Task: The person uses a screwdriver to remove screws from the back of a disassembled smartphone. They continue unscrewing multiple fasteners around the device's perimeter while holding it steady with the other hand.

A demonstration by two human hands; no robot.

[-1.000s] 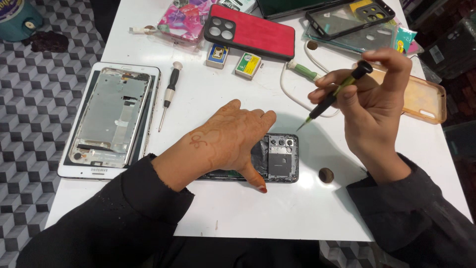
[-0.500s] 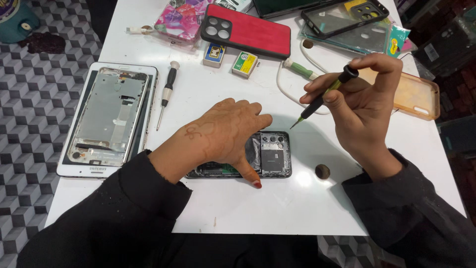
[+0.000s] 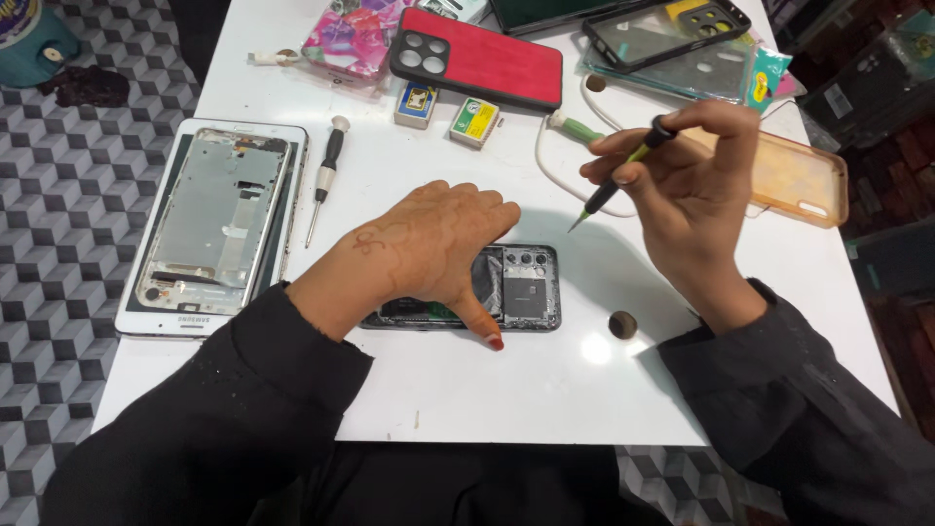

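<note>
While a person in dark sleeves is leaning over a white surface (image 3: 458,390), the left hand (image 3: 429,248) is lying flat on an opened phone (image 3: 516,287) with its back cover off, fingers spread, thumb pressing its near edge, holding it down at the middle of the surface. Raised just above and to the right of the phone, the right hand (image 3: 691,185) is keeping its grip pinched around a thin green-handled screwdriver (image 3: 623,175), tip pointing down-left at the phone without touching it. Lying nearby are a stripped tablet frame (image 3: 209,224), another screwdriver (image 3: 323,175), a red phone case (image 3: 482,56) and an orange case (image 3: 799,175).
</note>
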